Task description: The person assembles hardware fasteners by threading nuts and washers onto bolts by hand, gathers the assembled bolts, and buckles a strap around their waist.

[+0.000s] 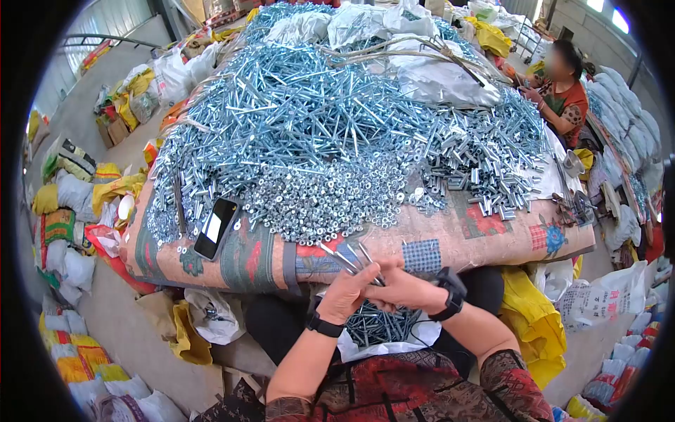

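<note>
My left hand (342, 294) and my right hand (408, 288) meet at the table's front edge, fingers closed around a few long metal bolts (340, 259). Their shiny ends stick out toward the table; how each hand shares the grip is partly hidden. Below my hands, between my knees, an open white bag (358, 352) holds many finished-looking bolts (383, 325). Just beyond the hands lies a heap of small nuts (323, 204). Behind it rises a large pile of long threaded rods (295, 105), and short metal sleeves (485, 158) are heaped to the right.
A phone (217, 228) lies on the patterned table cover (450, 235) at the left. White sacks (436, 70) rest on the pile. At the right, a co-worker (566, 98) sits by the table. Yellow sacks (527, 323) and a white printed sack (605, 299) stand on the floor.
</note>
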`<state>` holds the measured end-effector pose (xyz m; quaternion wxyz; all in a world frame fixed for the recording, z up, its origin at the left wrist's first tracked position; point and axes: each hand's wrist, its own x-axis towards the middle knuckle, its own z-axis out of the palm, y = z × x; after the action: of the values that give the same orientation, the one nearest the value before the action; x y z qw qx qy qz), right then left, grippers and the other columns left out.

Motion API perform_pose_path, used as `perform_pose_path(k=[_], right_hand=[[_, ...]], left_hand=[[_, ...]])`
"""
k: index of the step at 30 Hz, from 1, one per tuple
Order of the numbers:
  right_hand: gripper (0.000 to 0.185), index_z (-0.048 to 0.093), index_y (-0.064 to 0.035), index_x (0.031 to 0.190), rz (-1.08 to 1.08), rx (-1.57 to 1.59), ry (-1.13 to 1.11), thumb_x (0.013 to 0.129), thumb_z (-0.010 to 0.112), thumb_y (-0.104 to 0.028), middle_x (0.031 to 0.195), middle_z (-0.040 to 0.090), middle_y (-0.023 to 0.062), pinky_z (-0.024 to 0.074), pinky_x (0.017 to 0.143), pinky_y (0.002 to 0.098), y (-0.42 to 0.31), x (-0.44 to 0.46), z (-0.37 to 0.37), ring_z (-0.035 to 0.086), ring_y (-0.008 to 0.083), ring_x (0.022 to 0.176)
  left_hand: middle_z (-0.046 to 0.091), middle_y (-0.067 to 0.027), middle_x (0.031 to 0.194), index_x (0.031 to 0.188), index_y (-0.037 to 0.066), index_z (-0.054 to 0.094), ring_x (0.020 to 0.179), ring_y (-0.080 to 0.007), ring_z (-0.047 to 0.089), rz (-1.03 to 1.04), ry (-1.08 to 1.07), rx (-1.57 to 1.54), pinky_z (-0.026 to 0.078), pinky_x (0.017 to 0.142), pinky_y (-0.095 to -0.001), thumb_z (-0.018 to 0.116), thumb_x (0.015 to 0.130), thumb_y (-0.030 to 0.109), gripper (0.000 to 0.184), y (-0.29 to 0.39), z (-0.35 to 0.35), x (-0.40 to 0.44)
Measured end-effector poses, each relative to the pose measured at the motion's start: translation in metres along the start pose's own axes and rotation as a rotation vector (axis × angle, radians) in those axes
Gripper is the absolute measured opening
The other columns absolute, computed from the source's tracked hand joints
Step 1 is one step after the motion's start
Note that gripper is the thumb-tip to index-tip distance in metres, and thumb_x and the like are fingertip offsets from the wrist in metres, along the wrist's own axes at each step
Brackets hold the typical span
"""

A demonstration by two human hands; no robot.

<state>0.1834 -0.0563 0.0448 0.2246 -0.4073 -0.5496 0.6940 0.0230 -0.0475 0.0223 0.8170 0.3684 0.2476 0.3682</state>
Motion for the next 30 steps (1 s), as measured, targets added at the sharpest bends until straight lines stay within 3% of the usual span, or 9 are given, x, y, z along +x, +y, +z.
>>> perform_pose_path(k=[3,6,11,15,17,19,21,25,30], right_hand=[[0.044,0.046,-0.0029,0.125,0.055,0.24,-0.047,0.089,0.063,-0.022,0.077,0.059,0.0057,0.0459,0.045,0.0208,-0.011,-0.011,-0.001,0.057,0.0079,0.056],[0.042,0.048,0.0006,0.123,-0.027,0.466,0.141,0.094,0.056,-0.029,0.111,0.057,0.0112,0.0525,0.081,0.0302,0.003,-0.015,-0.015,0.059,0.0174,0.097],[0.045,0.053,-0.0006,0.115,-0.302,0.735,0.628,0.101,0.035,-0.039,0.103,0.063,0.0095,0.0454,0.088,0.03,0.023,0.025,0.012,0.06,0.0162,0.096],[0.042,0.056,-0.0018,0.114,-0.385,0.737,0.665,0.098,0.041,-0.039,0.103,0.063,0.0106,0.0459,0.087,0.0301,0.001,0.03,0.016,0.06,0.0177,0.096],[0.039,0.056,-0.002,0.113,-0.397,0.707,0.627,0.097,0.046,-0.036,0.103,0.064,0.0113,0.0465,0.086,0.0306,-0.003,0.04,-0.005,0.06,0.0187,0.096],[0.031,0.058,-0.003,0.111,-0.61,-0.267,0.945,0.09,0.059,-0.025,0.101,0.062,0.0119,0.0477,0.08,0.032,0.002,0.062,-0.056,0.061,0.0211,0.092],[0.032,0.059,-0.005,0.111,-0.59,-0.589,1.102,0.083,0.067,-0.019,0.097,0.059,0.0122,0.0482,0.075,0.0354,-0.035,0.067,-0.116,0.06,0.0245,0.085],[0.031,0.063,-0.0091,0.107,-0.351,-0.922,1.463,0.078,0.069,-0.021,0.094,0.062,0.0124,0.0493,0.073,0.0404,-0.052,0.094,-0.22,0.061,0.0295,0.081],[0.032,0.071,-0.0072,0.091,0.183,-1.026,1.344,0.079,0.066,-0.037,0.091,0.07,0.0152,0.0524,0.075,0.0409,-0.083,0.108,-0.272,0.067,0.0323,0.087]], left_hand=[[0.06,-0.0171,0.116,0.103,-0.001,0.059,0.106,-0.0265,0.06,0.073,0.082,-0.164,0.048,0.092,-0.0395,0.055,0.096,0.034,0.037,-0.003,0.005,0.0],[0.063,-0.0155,0.105,0.095,0.0,0.06,0.103,-0.0271,0.062,0.265,0.189,-0.306,0.053,0.086,-0.0386,0.05,0.099,0.03,0.033,-0.005,-0.005,0.009],[0.065,-0.0087,0.094,0.1,0.005,0.058,0.095,-0.0205,0.062,0.31,0.275,-0.362,0.047,0.091,-0.036,0.05,0.099,0.024,0.021,-0.028,0.031,0.033],[0.063,-0.0065,0.099,0.111,0.002,0.055,0.089,-0.0168,0.062,0.403,0.405,-0.345,0.049,0.082,-0.0313,0.052,0.098,0.016,0.02,-0.026,0.045,0.039],[0.056,-0.0015,0.077,0.108,0.004,0.053,0.071,-0.0116,0.057,0.419,0.447,-0.399,0.048,0.066,-0.0282,0.052,0.098,0.017,0.017,-0.016,0.028,0.041],[0.046,0.0008,0.066,0.108,0.004,0.051,0.059,-0.0094,0.049,0.312,0.37,-0.367,0.045,0.057,-0.0282,0.051,0.098,0.015,0.015,-0.009,0.005,0.036],[0.042,0.0008,0.063,0.109,0.004,0.051,0.052,-0.0097,0.043,0.243,0.392,-0.321,0.043,0.052,-0.0292,0.051,0.098,0.014,0.015,-0.014,-0.012,0.037],[0.043,-0.0007,0.061,0.107,0.001,0.051,0.048,-0.0108,0.043,0.114,0.281,-0.326,0.041,0.048,-0.0284,0.053,0.096,0.013,0.016,-0.014,-0.027,0.04],[0.044,-0.0005,0.059,0.104,0.003,0.052,0.043,-0.01,0.04,-0.001,0.29,-0.305,0.035,0.042,-0.0275,0.055,0.094,0.012,0.014,-0.007,-0.027,0.041]])
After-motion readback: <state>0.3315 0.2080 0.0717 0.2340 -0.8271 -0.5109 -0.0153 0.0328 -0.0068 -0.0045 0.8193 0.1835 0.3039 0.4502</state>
